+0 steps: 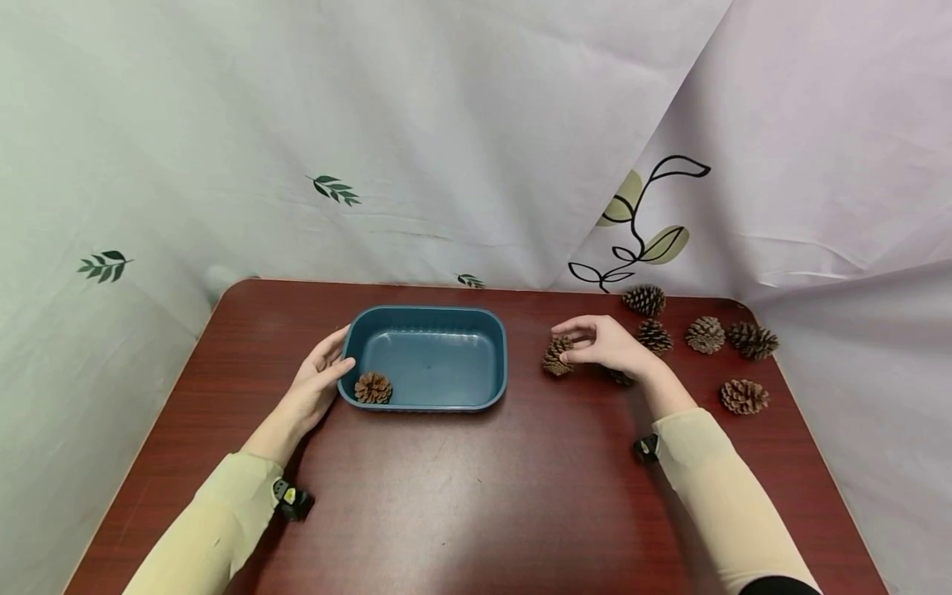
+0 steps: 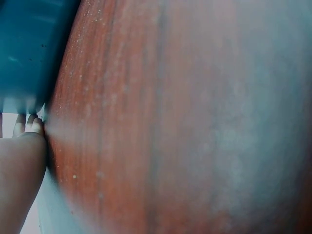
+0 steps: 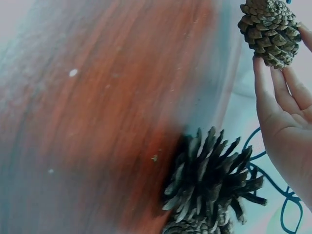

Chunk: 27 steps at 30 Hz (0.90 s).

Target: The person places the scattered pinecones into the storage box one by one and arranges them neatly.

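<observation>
At the left end of a blue plastic tub (image 1: 427,310), my left hand (image 1: 318,382) holds the rim, thumb over the edge and fingers along the outer wall. In the left wrist view those fingers show below the tub wall (image 2: 29,53). One brown pine cone (image 1: 373,387) lies in the tub's near left corner. Right of the tub, my right hand (image 1: 606,343) grips another pine cone (image 1: 558,356) between thumb and fingertips. The right wrist view shows this pine cone (image 3: 271,33) raised at the fingertips, with an open-scaled pine cone (image 3: 212,180) below the hand.
Several more pine cones lie at the table's right side, among them one at the back edge (image 1: 644,300) and one nearer (image 1: 744,397). Another pine cone (image 1: 621,377) is partly hidden under my right wrist. A pale leaf-patterned cloth (image 1: 446,149) hangs behind the dark red table (image 1: 476,496).
</observation>
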Tool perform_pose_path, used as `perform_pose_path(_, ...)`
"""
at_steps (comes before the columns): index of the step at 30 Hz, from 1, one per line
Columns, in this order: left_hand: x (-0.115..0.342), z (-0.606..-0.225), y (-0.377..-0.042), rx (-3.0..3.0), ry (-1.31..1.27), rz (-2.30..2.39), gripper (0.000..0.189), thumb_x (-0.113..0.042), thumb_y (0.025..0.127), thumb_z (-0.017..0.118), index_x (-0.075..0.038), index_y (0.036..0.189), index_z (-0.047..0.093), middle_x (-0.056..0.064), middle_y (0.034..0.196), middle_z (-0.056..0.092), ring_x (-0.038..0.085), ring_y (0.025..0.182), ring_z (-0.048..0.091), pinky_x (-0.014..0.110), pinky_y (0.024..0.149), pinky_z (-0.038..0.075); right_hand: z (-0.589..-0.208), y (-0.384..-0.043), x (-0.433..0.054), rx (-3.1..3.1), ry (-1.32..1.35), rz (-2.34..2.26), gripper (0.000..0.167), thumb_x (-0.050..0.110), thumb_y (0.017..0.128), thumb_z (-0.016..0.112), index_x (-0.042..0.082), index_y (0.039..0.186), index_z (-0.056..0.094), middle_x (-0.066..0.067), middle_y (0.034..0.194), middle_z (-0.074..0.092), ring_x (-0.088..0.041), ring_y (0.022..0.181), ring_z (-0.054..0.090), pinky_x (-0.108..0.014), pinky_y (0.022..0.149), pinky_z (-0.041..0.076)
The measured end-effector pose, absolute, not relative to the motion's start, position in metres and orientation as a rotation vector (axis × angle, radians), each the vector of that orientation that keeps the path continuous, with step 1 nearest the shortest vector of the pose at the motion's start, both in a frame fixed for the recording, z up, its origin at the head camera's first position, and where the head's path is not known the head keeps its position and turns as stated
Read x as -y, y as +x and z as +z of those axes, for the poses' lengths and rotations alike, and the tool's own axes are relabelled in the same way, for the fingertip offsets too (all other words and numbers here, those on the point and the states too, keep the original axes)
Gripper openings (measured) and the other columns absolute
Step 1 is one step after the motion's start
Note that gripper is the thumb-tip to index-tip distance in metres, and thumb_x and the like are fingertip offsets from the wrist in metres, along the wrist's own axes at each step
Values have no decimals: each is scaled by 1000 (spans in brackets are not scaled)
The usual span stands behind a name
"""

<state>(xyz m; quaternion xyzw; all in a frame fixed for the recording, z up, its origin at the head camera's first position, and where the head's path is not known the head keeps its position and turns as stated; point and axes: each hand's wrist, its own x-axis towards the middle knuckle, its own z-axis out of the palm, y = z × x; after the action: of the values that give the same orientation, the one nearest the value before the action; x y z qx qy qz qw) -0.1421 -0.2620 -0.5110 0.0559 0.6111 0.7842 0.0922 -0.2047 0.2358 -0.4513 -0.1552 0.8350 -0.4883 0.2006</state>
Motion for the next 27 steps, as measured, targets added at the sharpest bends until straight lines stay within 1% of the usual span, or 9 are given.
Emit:
perform_pose_path(3, 262, -511, -142, -1812, 165, 2331, 59, 1, 109, 51, -8, 165, 34, -19, 144, 60, -3, 131, 58, 15, 101, 52, -448, -204, -234, -2352, -444, -1370, 49, 0, 91, 80, -7, 137, 66, -29, 137, 68, -41, 120, 72, -17, 86, 57)
perform_pose_path(8, 262, -510, -141, -1813, 171, 2330, 59, 2, 109, 51, -8, 165, 34, -19, 144, 60, -2, 131, 58, 15, 101, 52, -440, -205, -229, -2371, -429, -1391, 53, 5, 92, 82, -4, 141, 65, -23, 141, 67, -40, 125, 70, -16, 89, 56)
perform_pose_path(13, 262, -511, -142, -1806, 190, 2340, 58, 2, 109, 50, -7, 165, 35, -18, 145, 60, -2, 131, 59, 15, 100, 53, -432, -206, -222, -2386, -439, -1440, 53, 4, 91, 83, -3, 141, 65, -21, 142, 67, -39, 126, 69, -15, 89, 56)
perform_pose_path(17, 262, -510, -142, -1817, 188, 2336, 58, 2, 109, 50, -8, 164, 36, -17, 146, 60, -1, 132, 59, 16, 101, 53, -427, -206, -214, -2412, -473, -1480, 52, 3, 91, 83, -3, 139, 67, -21, 142, 67, -31, 125, 67, -14, 92, 55)
perform_pose_path(24, 262, -511, -142, -1821, 169, 2329, 58, 1, 110, 51, -10, 164, 36, -19, 146, 60, -2, 133, 57, 15, 102, 51, -420, -204, -200, -2402, -532, -1606, 49, -1, 90, 82, -2, 137, 68, -20, 144, 65, -9, 124, 65, -19, 102, 55)
perform_pose_path(27, 263, -512, -142, -1823, 173, 2328, 57, 1, 110, 51, -11, 164, 37, -18, 146, 59, -2, 133, 57, 15, 102, 51, -418, -203, -193, -2401, -551, -1642, 48, -1, 90, 82, -1, 136, 69, -19, 144, 66, -8, 126, 65, -24, 106, 54)
